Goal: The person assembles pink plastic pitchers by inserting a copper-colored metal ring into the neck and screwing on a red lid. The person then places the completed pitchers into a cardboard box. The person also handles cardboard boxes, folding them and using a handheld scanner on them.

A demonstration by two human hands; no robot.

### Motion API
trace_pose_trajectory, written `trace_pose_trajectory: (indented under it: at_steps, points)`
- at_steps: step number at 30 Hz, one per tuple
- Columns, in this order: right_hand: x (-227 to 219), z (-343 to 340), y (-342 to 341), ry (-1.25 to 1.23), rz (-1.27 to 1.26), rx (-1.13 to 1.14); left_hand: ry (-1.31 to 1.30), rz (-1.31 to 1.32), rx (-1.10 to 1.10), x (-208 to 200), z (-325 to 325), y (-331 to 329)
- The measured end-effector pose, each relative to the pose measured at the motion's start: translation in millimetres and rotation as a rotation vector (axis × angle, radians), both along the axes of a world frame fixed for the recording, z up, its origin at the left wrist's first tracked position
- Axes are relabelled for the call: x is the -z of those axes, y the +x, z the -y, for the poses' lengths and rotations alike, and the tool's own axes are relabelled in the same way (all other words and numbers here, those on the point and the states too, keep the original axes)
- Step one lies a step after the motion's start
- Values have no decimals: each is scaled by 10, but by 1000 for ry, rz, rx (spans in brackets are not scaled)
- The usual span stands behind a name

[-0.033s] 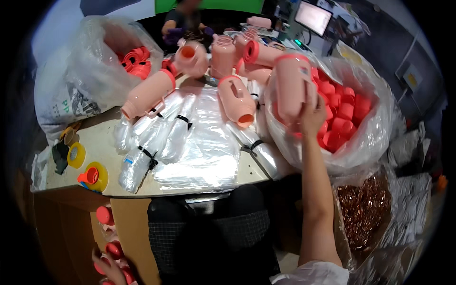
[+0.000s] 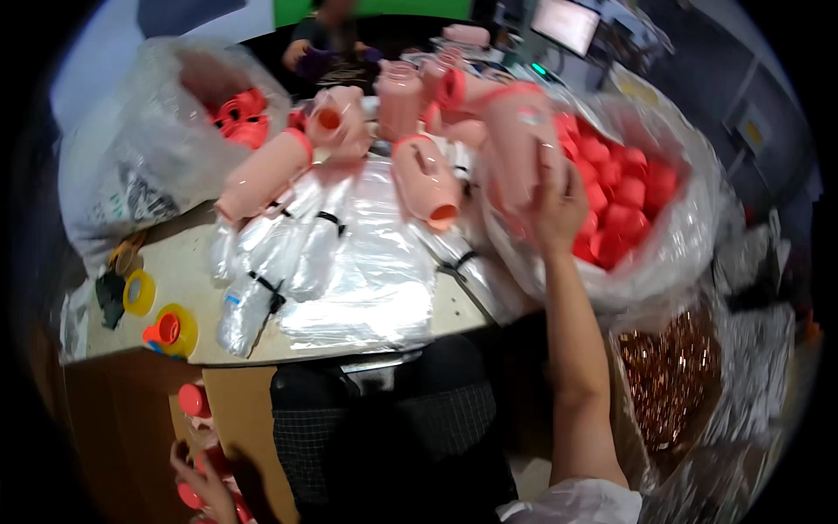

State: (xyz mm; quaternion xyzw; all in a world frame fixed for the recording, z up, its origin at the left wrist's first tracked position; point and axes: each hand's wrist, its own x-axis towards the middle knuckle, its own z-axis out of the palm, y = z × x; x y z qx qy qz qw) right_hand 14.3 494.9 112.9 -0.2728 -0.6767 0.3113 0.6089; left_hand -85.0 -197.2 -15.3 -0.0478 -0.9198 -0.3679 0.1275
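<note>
My right hand (image 2: 559, 208) grips a pink thermos jug casing (image 2: 517, 144) with a red rim, upright at the near edge of a clear plastic bag (image 2: 698, 236) full of red caps (image 2: 625, 218). The casing hides part of the bag. At the lower left my left hand (image 2: 202, 485) has its fingers apart over a cardboard carton (image 2: 249, 437). Below and beside that hand are several pink items with red lids (image 2: 193, 400). More pink casings lie or stand on the table, among them one on its side (image 2: 264, 177) and another tilted forward (image 2: 425, 182).
Clear plastic sleeves (image 2: 358, 301), some bundled with black ties, cover the table's middle. Yellow tape rolls (image 2: 140, 293) lie at the left, below a bag of red parts (image 2: 109, 166). A box of brown shiny material (image 2: 668, 384) stands at right. Across the table is another person (image 2: 327, 52).
The view has shifted slightly. My right hand and the casing it holds appear a little farther left. My left hand stays over the carton.
</note>
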Motion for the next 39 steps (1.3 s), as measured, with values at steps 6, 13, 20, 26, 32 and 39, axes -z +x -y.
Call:
trace_pose_trajectory:
  at_steps: [6, 13, 20, 26, 32, 39]
  points:
    - [-197, 1459, 391, 608, 644, -803, 248, -179, 772, -1079, -2309, -177]
    - [558, 2204, 1707, 123, 315, -962, 414, 836, 1199, -183, -3366, 430]
    - [114, -126, 4139, -268, 914, 671, 749, 948, 1008, 169, -2922, 89]
    - [846, -945, 4192, -644, 1374, 667, 670, 993, 971, 115, -2890, 130]
    - [563, -107, 3675, -178, 1377, 467, 701, 1008, 995, 267, -2869, 46]
    - [323, 603, 3428, -67, 1286, 251, 669, 1024, 1025, 135, -3027, 154]
